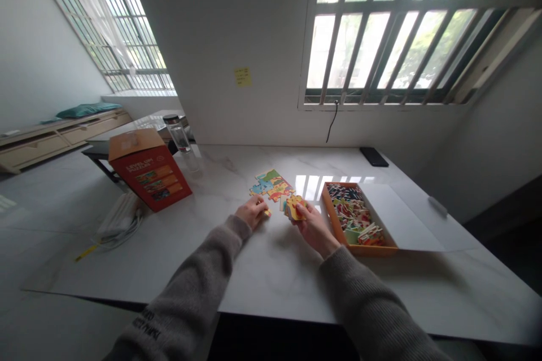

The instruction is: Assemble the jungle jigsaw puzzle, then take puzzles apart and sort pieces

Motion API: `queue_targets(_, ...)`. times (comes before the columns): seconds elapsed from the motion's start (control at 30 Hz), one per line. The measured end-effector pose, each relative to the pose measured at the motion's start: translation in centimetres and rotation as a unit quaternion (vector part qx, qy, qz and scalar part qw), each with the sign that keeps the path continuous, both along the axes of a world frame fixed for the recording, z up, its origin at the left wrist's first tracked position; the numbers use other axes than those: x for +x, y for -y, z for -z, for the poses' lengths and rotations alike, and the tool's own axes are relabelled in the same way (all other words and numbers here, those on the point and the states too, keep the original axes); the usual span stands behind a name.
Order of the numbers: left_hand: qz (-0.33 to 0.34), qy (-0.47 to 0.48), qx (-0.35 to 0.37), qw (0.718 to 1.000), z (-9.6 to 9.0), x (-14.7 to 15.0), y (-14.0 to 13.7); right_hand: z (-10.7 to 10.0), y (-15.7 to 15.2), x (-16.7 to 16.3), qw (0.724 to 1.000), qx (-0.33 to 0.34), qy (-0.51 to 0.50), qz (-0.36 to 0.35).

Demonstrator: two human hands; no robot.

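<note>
My left hand (251,212) rests low over the table with its fingers closed on a small yellow puzzle piece (267,212). In my right hand (312,224) is a small stack of puzzle pieces (296,208), mostly yellow, pinched under the thumb. Just beyond both hands lies a partly joined jigsaw puzzle (272,185) in green, blue, yellow and red. To the right of my right hand stands an open orange box (331,208) with many loose puzzle pieces (354,211) inside.
A red puzzle carton (154,177) stands at the left, near a glass bottle (180,136). White cables (121,223) lie at the table's left side. A black phone (373,157) is at the back right. A translucent sheet (412,217) extends right from the orange box.
</note>
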State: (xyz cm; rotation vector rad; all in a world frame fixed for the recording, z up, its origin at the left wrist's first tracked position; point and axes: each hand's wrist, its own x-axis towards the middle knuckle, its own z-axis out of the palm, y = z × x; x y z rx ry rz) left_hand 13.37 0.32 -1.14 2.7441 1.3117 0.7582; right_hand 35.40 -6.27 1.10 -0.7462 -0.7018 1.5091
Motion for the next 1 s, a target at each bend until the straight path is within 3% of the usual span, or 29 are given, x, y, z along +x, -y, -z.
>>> queue_targets(0.1, 0.093, 0.132, 0.075, 0.984, -0.1, 1.5, 1.9, -0.1, 0.3, -0.1, 0.999, -0.005, -0.016, -0.034)
queue_targets(0.17, 0.12, 0.166, 0.114, 0.972, -0.4, 2.7, 2.6, -0.2, 0.6, -0.1, 0.998, -0.003, -0.024, -0.065)
queue_targets(0.33, 0.094, 0.055, 0.137, 0.985, -0.2, 4.4, 2.7, 0.2, 0.6, 0.2, 0.996, -0.017, -0.004, -0.087)
queue_targets(0.43, 0.043, 0.009, 0.089, 0.995, 0.1, 3.8, 1.7, 0.6, 0.1, 0.5, 0.999, -0.027, 0.023, -0.013)
queue_targets(0.5, -0.038, -0.005, 0.038, 0.999, 0.1, 2.8, 0.2, 0.7, -0.2, 0.6, 0.999, -0.027, 0.038, 0.028)
queue_targets(0.6, -0.155, -0.061, -0.057, 0.984, -0.6, 0.9, -2.9, 0.9, -0.5, 0.6, 0.997, -0.032, 0.05, 0.049)
queue_targets(0.67, -0.185, -0.118, -0.112, 0.969, -1.3, 0.0, -5.2, 0.9, -0.6, 0.6, 0.996, -0.034, 0.055, 0.058)
queue_targets(0.8, -0.117, -0.225, -0.132, 0.958, -2.8, -0.4, -8.2, 1.0, -0.6, 0.7, 0.996, -0.031, 0.056, 0.062)
queue_targets(1.0, -0.054, -0.295, -0.181, 0.937, -4.7, -1.1, -8.4, 0.9, -0.4, 0.7, 0.996, -0.035, 0.062, 0.062)
